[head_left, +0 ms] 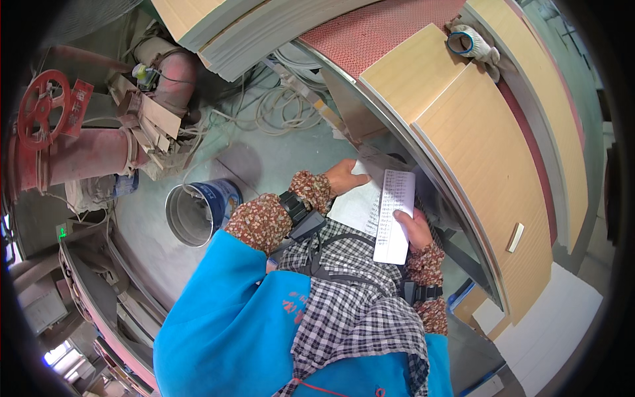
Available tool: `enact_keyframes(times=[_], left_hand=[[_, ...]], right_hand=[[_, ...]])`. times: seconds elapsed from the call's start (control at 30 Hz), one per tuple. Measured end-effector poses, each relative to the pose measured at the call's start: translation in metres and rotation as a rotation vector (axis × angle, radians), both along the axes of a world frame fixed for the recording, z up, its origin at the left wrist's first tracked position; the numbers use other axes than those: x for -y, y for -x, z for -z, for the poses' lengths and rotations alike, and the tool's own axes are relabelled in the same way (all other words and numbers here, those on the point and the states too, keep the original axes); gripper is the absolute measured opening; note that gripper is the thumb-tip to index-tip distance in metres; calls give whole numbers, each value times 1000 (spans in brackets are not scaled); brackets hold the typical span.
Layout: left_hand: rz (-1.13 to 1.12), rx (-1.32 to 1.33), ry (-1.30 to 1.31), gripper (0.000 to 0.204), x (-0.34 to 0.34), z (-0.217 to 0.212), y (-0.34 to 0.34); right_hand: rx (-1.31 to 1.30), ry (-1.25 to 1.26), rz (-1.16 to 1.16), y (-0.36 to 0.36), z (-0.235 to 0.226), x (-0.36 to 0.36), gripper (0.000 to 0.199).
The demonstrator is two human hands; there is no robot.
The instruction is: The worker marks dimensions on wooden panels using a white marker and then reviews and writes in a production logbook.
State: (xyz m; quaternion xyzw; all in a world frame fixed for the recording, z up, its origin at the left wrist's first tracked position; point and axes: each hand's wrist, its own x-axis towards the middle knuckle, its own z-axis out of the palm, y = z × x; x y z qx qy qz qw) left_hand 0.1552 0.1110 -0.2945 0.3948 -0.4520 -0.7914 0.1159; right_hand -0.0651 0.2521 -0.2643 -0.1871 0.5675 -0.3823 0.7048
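Observation:
In front of my checked apron, my left hand (345,177) grips the upper left edge of a white sheet of paper (354,208), thumb on top. My right hand (415,229) pinches a narrow strip of paper (395,215) covered with rows of small writing, its thumb across the front. The strip overlaps the right side of the sheet; I cannot tell whether the two are one folded piece. Both forearms wear flowered sleeve covers and dark wrist straps.
Wood-coloured boards (486,172) lie on a bench at the right, with a work glove (473,43) at its far end. A blue metal bucket (221,198) stands on the floor at left. Beyond are coiled hoses (284,109), red pipework (86,159) and a handwheel (43,109).

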Motion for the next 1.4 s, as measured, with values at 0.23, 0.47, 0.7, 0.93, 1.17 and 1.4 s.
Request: enact_keyframes(times=[0.23,0.47,0.7,0.93,1.17,1.4], left_hand=[[12,-12,-80,35,-1,-7,-1],[-98,5,-10,34,8,-2,9],[-28,137,178,29,2,24,0],[-19,68,63,27,0,11,3],[10,151,250,28,2,1,3],[35,190,318,30,2,7,-1]], right_hand=[[92,-37,-22,-2,-13,-5,30],[181,-67,2,-6,-7,-13,31],[113,-106,106,-3,5,-28,33],[96,-31,168,-3,15,-18,35],[109,63,238,-4,24,-13,33],[133,186,251,-6,27,-12,45]])
